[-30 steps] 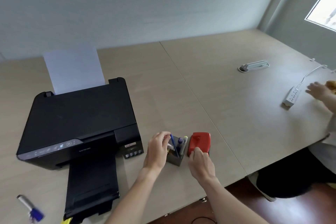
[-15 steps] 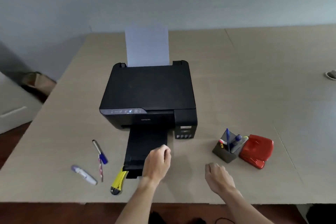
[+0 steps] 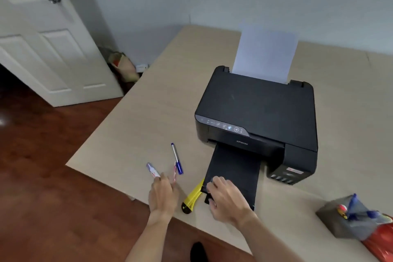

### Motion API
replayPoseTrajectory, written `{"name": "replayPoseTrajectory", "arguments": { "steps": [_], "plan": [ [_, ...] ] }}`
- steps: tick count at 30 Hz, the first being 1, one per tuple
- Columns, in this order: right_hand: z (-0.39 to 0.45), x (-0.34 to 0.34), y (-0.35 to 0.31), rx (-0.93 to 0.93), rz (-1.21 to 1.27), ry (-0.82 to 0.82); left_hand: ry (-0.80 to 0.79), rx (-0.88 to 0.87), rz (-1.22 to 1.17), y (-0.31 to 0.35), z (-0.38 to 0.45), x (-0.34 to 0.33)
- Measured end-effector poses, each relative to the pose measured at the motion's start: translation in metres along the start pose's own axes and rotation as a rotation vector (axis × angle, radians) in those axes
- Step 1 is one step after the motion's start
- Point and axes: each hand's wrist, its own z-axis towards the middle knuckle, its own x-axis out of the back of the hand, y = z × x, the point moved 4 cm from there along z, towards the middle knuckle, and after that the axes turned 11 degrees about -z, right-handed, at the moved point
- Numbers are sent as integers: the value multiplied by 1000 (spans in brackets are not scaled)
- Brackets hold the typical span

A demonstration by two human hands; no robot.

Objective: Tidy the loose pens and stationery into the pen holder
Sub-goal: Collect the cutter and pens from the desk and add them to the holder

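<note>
A white panelled door (image 3: 42,44) stands over dark wood floor (image 3: 42,187). On the beige desk (image 3: 159,102), the left hand (image 3: 162,194), fingers extended, touches a white marker (image 3: 152,169) beside a blue pen (image 3: 177,158). The right hand (image 3: 226,198), loosely curled and empty, rests on the printer's (image 3: 257,108) output tray, by a yellow utility knife (image 3: 192,198). The grey pen holder (image 3: 348,219) sits far right.

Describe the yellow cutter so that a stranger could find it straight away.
Start at the black printer and follow its output tray toward the table's near edge. The cutter lies just left of the tray's end, between the left hand and the right hand. It is the only yellow thing there; the pens to its left are slim, blue and white.
</note>
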Motion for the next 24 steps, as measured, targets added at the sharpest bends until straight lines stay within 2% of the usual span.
{"name": "replayPoseTrajectory", "arguments": {
  "steps": [6,11,13,19,22,24],
  "plan": [
    [42,-4,-59,210,-139,-72,-8,117,92,-40,28,9],
    [55,-26,-75,311,-302,-337,-39,141,6,-51,48,6],
    [56,-29,-77,316,-360,-375,-44,170,-15,-53,54,4],
    [53,-34,-76,354,-389,-351,-83,305,-74,-65,49,7],
    [54,-30,-76,383,-343,-189,-92,348,-85,-69,40,11],
    [55,-21,-77,398,-277,-80,-38,362,-112,-73,36,11]
  ]
}}
